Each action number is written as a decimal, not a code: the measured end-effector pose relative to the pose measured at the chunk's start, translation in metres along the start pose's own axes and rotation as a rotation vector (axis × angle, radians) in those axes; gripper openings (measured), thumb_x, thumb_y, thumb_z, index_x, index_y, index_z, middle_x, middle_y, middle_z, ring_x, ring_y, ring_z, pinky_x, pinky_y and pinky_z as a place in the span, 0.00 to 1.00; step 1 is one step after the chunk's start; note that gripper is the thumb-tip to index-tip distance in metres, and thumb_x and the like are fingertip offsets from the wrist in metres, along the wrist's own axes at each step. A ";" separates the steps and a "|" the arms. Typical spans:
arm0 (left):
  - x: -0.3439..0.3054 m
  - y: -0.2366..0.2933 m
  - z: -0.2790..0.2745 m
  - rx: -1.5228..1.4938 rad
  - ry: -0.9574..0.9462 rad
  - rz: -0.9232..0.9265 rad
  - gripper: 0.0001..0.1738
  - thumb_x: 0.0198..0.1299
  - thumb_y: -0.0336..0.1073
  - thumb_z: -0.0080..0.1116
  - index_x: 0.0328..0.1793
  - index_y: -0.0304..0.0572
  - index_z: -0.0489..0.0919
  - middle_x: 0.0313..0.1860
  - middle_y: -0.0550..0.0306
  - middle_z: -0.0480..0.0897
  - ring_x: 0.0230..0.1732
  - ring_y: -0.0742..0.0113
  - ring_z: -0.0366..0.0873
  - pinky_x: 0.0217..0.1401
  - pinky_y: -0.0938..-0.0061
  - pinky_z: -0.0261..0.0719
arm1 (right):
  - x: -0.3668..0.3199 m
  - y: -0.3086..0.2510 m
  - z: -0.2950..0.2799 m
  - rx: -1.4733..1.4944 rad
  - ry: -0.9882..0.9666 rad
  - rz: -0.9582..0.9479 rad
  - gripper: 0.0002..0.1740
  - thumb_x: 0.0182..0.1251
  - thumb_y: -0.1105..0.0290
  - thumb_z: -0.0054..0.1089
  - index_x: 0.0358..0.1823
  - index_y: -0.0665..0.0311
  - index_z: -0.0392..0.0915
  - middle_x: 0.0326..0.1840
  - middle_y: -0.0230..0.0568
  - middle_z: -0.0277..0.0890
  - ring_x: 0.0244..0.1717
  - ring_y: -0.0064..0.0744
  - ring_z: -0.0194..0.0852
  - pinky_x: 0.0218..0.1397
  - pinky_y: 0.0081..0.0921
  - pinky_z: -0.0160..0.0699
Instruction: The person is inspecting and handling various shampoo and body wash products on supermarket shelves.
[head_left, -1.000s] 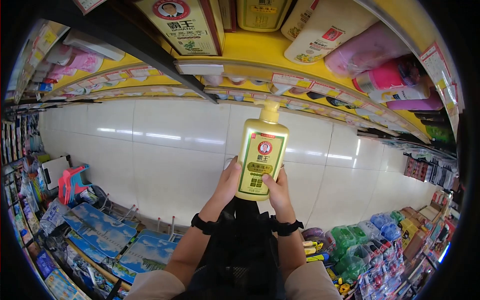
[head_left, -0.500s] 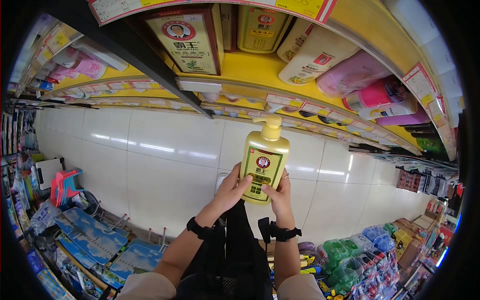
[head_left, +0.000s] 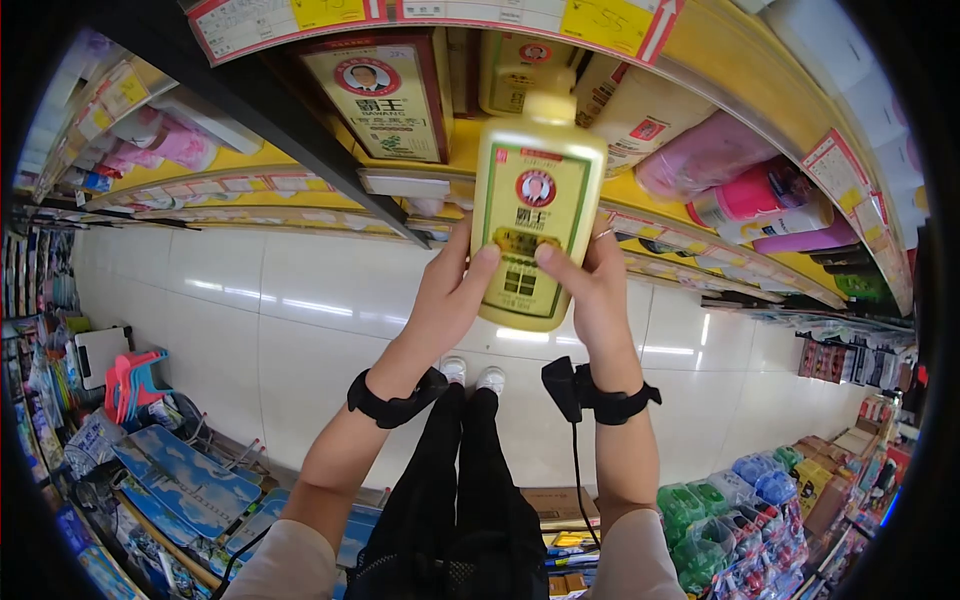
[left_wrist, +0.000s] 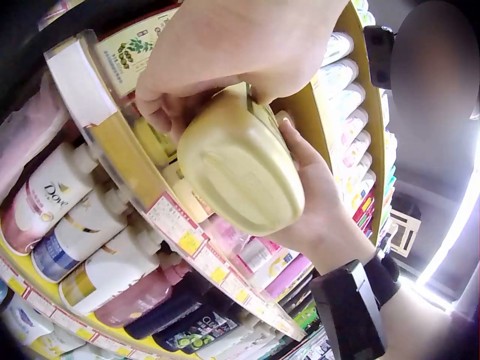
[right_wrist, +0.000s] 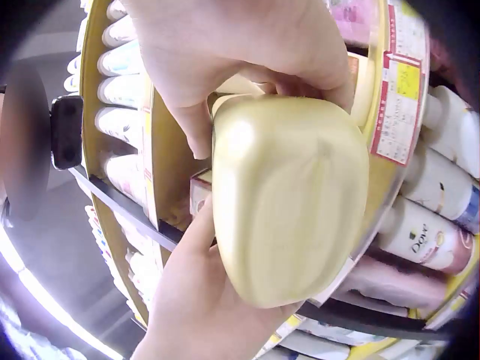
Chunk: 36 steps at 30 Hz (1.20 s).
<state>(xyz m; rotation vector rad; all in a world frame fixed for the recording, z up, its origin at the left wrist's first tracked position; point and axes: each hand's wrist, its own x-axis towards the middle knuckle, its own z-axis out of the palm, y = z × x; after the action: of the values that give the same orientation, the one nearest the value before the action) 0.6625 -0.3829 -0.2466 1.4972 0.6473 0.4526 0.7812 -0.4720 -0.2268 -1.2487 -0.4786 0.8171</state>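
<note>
A yellow pump bottle of shampoo (head_left: 540,205) with a green-framed label is held upright between both hands in front of the shelf. My left hand (head_left: 455,285) grips its left side, thumb across the label's lower part. On the opposite side my right hand (head_left: 595,285) grips it the same way, with a ring on one finger. Both wrist views show the bottle's pale base (left_wrist: 241,180) close up, fingers wrapped round its sides. In the head view the pump top overlaps a similar yellow bottle (head_left: 515,75) standing on the shelf behind it.
A boxed set (head_left: 385,100) stands left of the shelved yellow bottle, beside a black shelf post (head_left: 290,130). White, pink and purple bottles (head_left: 715,155) fill the right. Price tags (head_left: 540,15) line the shelf edge above. Folding tables (head_left: 190,470) and bottled drinks (head_left: 730,510) lie behind on the floor.
Both hands have raised the bottle and brought it forward, from over the floor to in front of the shelf. Legs and shoes have come into view below.
</note>
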 end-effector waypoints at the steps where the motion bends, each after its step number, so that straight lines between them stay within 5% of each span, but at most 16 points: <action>1: 0.004 0.006 0.000 -0.018 0.014 0.091 0.24 0.62 0.38 0.42 0.62 0.36 0.59 0.53 0.45 0.70 0.51 0.63 0.68 0.54 0.72 0.64 | 0.006 -0.002 0.001 -0.002 -0.011 -0.017 0.29 0.47 0.79 0.63 0.53 0.69 0.61 0.45 0.44 0.72 0.44 0.27 0.71 0.48 0.23 0.70; 7: 0.022 0.015 -0.010 0.096 0.060 0.326 0.28 0.60 0.35 0.43 0.65 0.32 0.53 0.61 0.42 0.60 0.62 0.53 0.57 0.64 0.66 0.52 | 0.036 -0.014 0.013 0.030 -0.077 -0.176 0.33 0.44 0.81 0.64 0.54 0.68 0.59 0.47 0.44 0.70 0.48 0.29 0.69 0.51 0.24 0.68; 17: 0.024 0.010 -0.016 0.314 0.016 0.345 0.30 0.61 0.38 0.42 0.66 0.30 0.51 0.65 0.37 0.54 0.67 0.46 0.49 0.67 0.64 0.47 | 0.069 -0.003 0.023 0.108 -0.053 -0.305 0.34 0.43 0.83 0.63 0.54 0.67 0.57 0.50 0.42 0.66 0.51 0.29 0.66 0.55 0.25 0.66; 36: 0.033 0.008 -0.010 0.236 -0.016 0.277 0.29 0.58 0.32 0.39 0.67 0.36 0.52 0.69 0.42 0.47 0.71 0.52 0.43 0.69 0.66 0.42 | 0.104 0.017 0.007 0.226 -0.154 -0.084 0.27 0.39 0.86 0.59 0.47 0.70 0.67 0.45 0.41 0.73 0.47 0.30 0.70 0.53 0.24 0.65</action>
<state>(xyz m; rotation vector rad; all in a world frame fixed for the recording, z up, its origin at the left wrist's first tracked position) 0.6816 -0.3536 -0.2420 1.8239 0.4935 0.5908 0.8373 -0.3863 -0.2526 -0.9562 -0.5431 0.8736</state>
